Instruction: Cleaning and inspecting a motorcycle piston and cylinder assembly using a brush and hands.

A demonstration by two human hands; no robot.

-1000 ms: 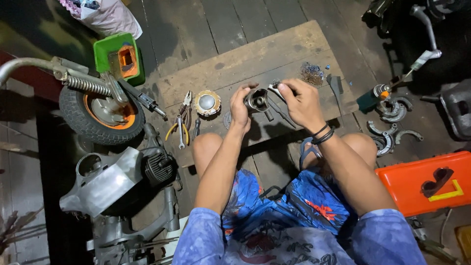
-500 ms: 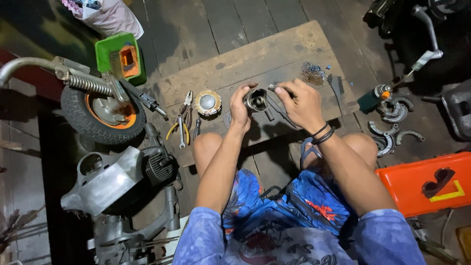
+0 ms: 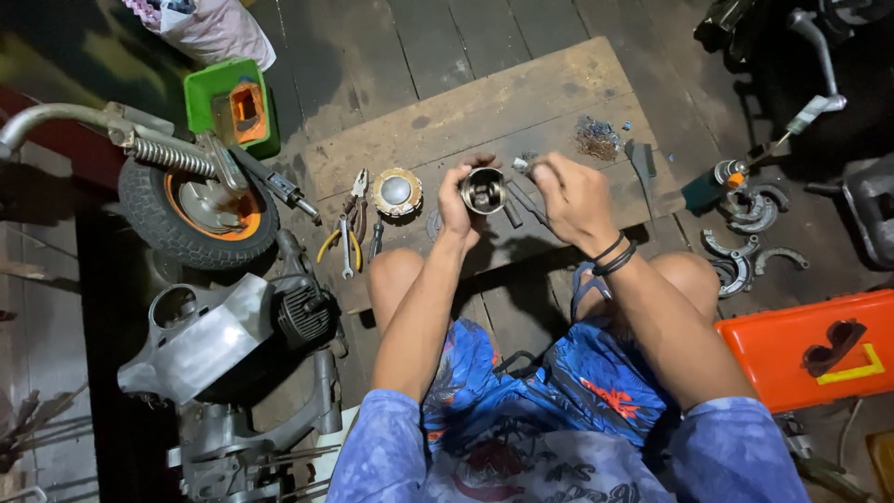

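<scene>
Head view, looking down on a seated person over a bare wooden board (image 3: 521,93) laid on dark floor planks. Left hand (image 3: 458,200) curled around a short round metal cylinder, hollow and open-topped, a piston by its look (image 3: 483,190); fingers wrap its near side, cylinder held just above the board's middle. Right hand (image 3: 570,191) mostly closed, fingertips pinched on a small pale metal part (image 3: 522,165) just beside the cylinder's rim; what that part is, cannot tell. Black bands on the right wrist.

On the board left of the hands: a round flat metal disc with an orange-brown rim (image 3: 397,192), then yellow-handled pliers (image 3: 337,235) beside a few other hand tools. Small heap of bluish scraps (image 3: 597,138) near the board's far right corner. Off the board: small black tyre on an orange wheel (image 3: 197,212) at left, green plastic tub (image 3: 233,105) beyond it, orange plastic case (image 3: 801,349) at right
</scene>
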